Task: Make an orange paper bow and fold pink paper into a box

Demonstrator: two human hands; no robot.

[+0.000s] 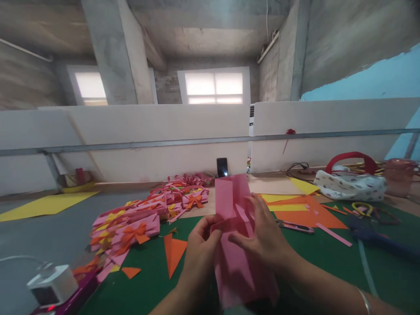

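Observation:
A folded sheet of pink paper stands raised in front of me, its upper flaps partly opened out. My left hand pinches its left edge between thumb and fingers. On the other side, my right hand grips the right edge, the thumb laid over the front and the fingers behind, partly hidden. To the left lies a pile of pink paper bags with orange and yellow bows. Orange paper scraps rest on the green mat beside my left hand.
At right are a utility knife, orange paper sheets, yellow-handled scissors and a fabric basket with a red handle. A phone leans against the white partition. A white charger sits front left.

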